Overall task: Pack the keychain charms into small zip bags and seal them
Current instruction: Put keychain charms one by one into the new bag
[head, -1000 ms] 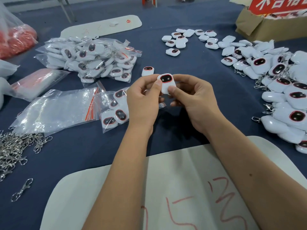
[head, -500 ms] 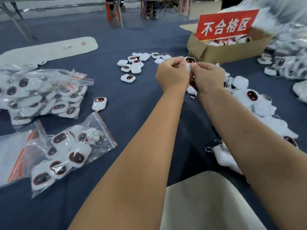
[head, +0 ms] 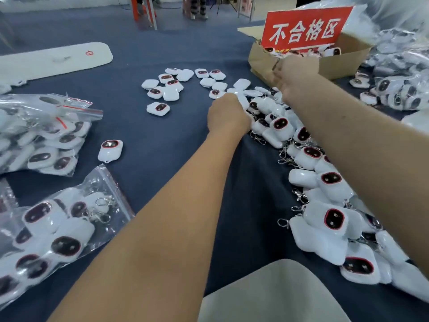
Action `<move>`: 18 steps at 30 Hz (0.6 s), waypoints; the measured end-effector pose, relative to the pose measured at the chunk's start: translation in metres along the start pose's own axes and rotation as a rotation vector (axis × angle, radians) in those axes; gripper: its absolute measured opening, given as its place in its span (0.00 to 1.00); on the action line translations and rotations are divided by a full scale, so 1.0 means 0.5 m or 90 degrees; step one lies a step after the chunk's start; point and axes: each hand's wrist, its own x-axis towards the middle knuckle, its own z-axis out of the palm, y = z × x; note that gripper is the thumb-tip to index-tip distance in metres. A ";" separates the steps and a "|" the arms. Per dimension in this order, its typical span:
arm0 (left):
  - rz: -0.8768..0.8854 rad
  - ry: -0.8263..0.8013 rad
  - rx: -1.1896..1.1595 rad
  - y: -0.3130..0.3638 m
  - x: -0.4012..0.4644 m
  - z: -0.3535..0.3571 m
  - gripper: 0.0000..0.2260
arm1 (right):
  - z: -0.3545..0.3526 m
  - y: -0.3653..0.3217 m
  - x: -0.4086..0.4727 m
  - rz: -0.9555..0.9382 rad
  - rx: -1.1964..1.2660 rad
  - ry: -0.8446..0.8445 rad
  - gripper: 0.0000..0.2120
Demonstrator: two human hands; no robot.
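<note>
A: Fingers first. Our left hand is knuckles-up at the near end of the loose charm pile, its fingers curled down among the white charms. We can't tell whether they've closed on one.

B: And our right hand?

A: Stretched out at the front wall of the cardboard box, and blurred. We can't make out whether its fingers are together or apart, or whether they hold anything.

B: Widening out, then.

A: The box has charms inside and a red sign standing in it. The loose pile, clips attached, runs along the right of the blue tablecloth from the box toward us.

B: Beyond our left hand?

A: A scatter of small charms, well apart from the pile. One single charm lies alone nearer us.

B: And the bags?

A: Far left: a filled zip bag close to us, and more packed bags just behind it.
</note>
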 end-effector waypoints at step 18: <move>-0.156 0.156 -0.549 -0.270 -0.429 -0.237 0.01 | 0.076 0.209 -0.553 0.019 -0.003 -0.385 0.08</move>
